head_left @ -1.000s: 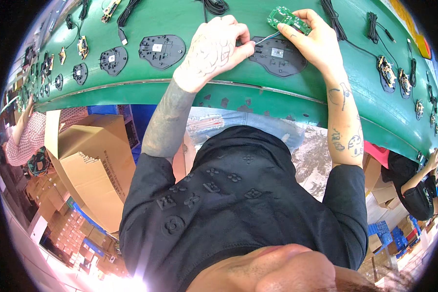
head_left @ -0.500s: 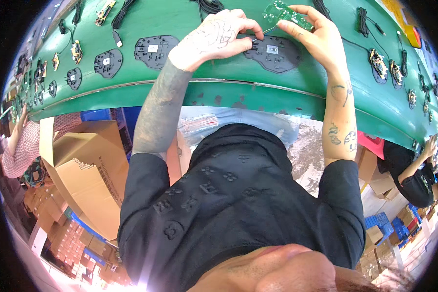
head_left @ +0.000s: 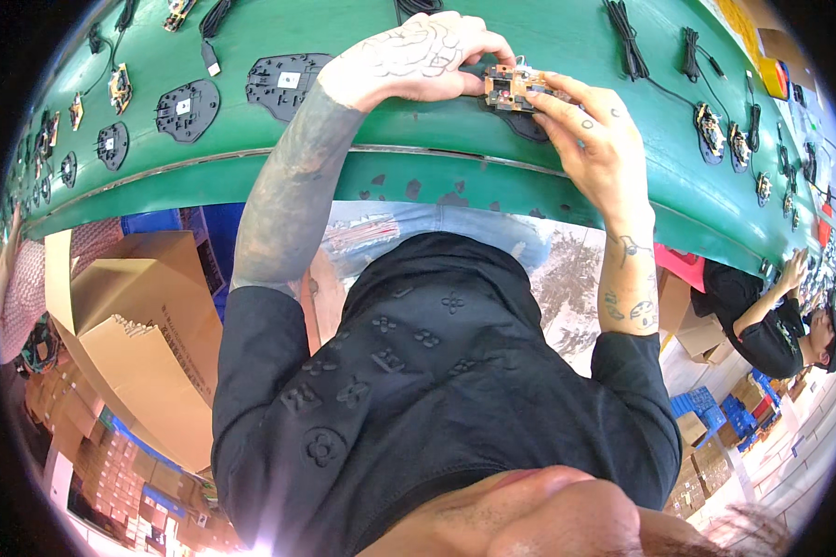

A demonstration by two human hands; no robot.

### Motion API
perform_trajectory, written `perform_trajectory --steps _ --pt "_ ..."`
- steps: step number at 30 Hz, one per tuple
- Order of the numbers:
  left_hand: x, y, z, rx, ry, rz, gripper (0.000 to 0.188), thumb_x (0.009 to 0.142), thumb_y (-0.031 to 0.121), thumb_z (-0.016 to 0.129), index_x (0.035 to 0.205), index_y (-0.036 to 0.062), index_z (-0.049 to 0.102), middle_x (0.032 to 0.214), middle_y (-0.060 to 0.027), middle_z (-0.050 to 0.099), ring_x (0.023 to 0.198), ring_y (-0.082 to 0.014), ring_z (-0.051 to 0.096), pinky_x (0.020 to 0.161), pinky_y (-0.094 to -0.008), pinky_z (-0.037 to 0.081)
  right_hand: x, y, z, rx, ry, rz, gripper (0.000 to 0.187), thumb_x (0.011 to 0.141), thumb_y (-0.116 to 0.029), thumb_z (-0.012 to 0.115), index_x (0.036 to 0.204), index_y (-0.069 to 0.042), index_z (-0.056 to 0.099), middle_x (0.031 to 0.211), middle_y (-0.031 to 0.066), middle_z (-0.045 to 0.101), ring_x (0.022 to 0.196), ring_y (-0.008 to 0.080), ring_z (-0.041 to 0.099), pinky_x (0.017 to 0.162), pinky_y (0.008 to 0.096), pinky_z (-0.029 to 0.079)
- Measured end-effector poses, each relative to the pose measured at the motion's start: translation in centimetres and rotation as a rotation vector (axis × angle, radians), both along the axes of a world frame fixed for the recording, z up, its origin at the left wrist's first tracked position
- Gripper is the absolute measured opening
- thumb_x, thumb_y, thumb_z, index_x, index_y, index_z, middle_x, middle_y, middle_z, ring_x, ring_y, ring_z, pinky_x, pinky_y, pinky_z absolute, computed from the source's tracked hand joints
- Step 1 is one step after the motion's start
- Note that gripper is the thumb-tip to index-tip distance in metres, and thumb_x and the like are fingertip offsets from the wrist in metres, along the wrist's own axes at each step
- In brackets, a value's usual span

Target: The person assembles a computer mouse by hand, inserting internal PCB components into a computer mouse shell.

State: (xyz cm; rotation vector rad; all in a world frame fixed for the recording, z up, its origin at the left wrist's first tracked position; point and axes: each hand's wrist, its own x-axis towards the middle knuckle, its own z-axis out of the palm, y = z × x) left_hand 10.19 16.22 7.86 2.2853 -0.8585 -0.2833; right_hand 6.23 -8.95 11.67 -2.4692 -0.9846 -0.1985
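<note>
Head view: the circuit board (head_left: 511, 89) has turned from green face to knobbly brown one, over the thin black plastic base (head_left: 524, 127), apparently bringing both parts together; right hand (head_left: 593, 135) grips its right end; left hand (head_left: 425, 58) curls at its left edge, grip unclear; smooth green worktop (head_left: 395, 126) beneath.

The long, smooth surface (head_left: 418, 128) is green. The small rectangular circuit board (head_left: 509, 90) shows orange-brown with black and silvery parts; the flat, rounded plastic plate (head_left: 528, 128) by it is black. Black also covers the short-sleeved cloth shirt (head_left: 455, 390), patterned with tone-on-tone flower motifs. The large cardboard box (head_left: 149, 362) is tan, the bundled cable (head_left: 627, 42) black.
</note>
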Motion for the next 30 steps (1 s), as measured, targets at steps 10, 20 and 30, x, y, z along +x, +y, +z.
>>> perform_trajectory --steps 10,20,30 --pt "-1.6 -0.2 -0.6 -0.173 -0.301 0.038 0.027 0.087 0.029 0.073 0.104 0.0086 0.069 0.091 -0.0089 0.062 0.087 -0.0277 0.062 0.077 -0.0381 0.05 -0.8 -0.6 -0.3 -0.089 0.096 -0.071 0.027 0.084 -0.013 0.074 0.11 -0.022 0.076 0.12 0.0012 0.068 0.098 0.0238 0.065 0.087 0.0354 0.055" --pt "-6.0 -2.9 0.9 0.145 -0.426 0.289 0.043 0.087 0.038 0.072 0.121 0.0115 0.069 0.105 -0.0047 0.061 0.095 -0.0229 0.06 0.079 -0.0365 0.05 -0.7 -2.1 -1.1 -0.184 -0.094 0.036 0.047 0.077 -0.002 0.068 0.119 -0.024 0.073 0.126 0.0019 0.067 0.115 0.0239 0.063 0.097 0.0394 0.051" --pt "-5.2 -2.4 1.0 0.099 -0.447 0.242 0.043 0.086 0.037 0.074 0.117 0.0091 0.07 0.102 -0.006 0.06 0.093 -0.0241 0.061 0.081 -0.0363 0.051 0.2 -2.4 -1.7 -0.168 -0.081 0.083 0.046 0.08 -0.003 0.067 0.12 -0.025 0.072 0.126 0.002 0.069 0.116 0.0234 0.064 0.097 0.0367 0.053"
